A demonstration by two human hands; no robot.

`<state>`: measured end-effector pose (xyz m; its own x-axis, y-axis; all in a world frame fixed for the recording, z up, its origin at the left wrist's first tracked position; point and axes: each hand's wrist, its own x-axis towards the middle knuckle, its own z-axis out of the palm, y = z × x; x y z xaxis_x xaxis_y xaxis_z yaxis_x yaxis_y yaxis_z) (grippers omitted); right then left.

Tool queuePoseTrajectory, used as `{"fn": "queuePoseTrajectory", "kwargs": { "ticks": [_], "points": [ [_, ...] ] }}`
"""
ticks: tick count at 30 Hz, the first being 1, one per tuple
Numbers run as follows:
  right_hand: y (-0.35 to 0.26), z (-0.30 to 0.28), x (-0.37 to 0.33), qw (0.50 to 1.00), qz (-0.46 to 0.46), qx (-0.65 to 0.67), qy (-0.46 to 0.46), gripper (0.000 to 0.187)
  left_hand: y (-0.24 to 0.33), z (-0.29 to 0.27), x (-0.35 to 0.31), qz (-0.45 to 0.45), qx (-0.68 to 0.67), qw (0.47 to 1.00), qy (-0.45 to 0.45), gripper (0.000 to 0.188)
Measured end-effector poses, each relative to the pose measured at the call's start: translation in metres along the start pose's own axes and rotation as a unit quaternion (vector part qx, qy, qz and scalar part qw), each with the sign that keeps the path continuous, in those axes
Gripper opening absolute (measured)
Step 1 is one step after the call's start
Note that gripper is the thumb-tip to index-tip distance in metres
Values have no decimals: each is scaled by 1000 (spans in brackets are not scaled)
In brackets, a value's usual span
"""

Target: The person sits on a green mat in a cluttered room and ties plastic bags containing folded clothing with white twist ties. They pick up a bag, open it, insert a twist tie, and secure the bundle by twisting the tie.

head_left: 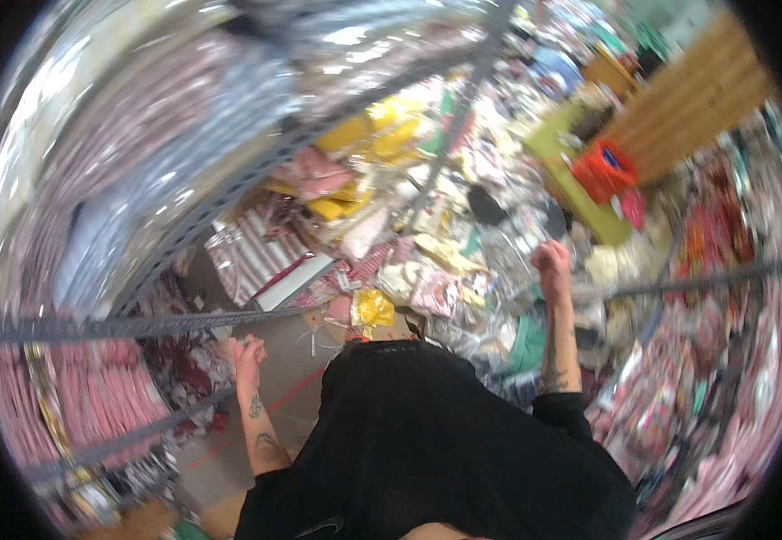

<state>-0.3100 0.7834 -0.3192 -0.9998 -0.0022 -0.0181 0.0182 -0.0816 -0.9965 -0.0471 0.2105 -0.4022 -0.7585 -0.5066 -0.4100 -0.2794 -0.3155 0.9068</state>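
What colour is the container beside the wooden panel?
The container is bright orange-red, best seen in the head view.

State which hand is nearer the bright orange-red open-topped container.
Right. In the head view, the right hand is below and left of the orange-red container; the left hand is much farther off, at lower left, near a grey metal shelf rail.

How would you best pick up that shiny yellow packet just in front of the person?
Probably pinch the shiny yellow packet by its near edge, coming from above with the left hand, the closer one. It looks soft and fairly flat in its clear wrapping, and its upper face lies uncovered; blur hides finer detail.
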Motion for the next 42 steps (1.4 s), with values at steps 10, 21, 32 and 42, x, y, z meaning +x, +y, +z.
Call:
{"fn": "queuePoseTrajectory", "kwargs": {
  "ticks": [10, 21, 32, 42],
  "points": [
    [110, 14, -266, 892, 426, -128, -81, 35, -38, 26, -77, -247, 244, 890, -296, 8],
    [99, 21, -315, 892, 449, 56, 10, 34, -8, 45, -71, -354, 214, 877, -246, 9],
    [94, 26, -298, 847, 473, 203, -134, 28, 20, 91, -29, -267, 348, 842, -313, 10],
    [110, 41, -271, 862, 494, 19, -110, 28, 11, 182, 17, -172, 406, 789, -428, 10]
  ]
}}
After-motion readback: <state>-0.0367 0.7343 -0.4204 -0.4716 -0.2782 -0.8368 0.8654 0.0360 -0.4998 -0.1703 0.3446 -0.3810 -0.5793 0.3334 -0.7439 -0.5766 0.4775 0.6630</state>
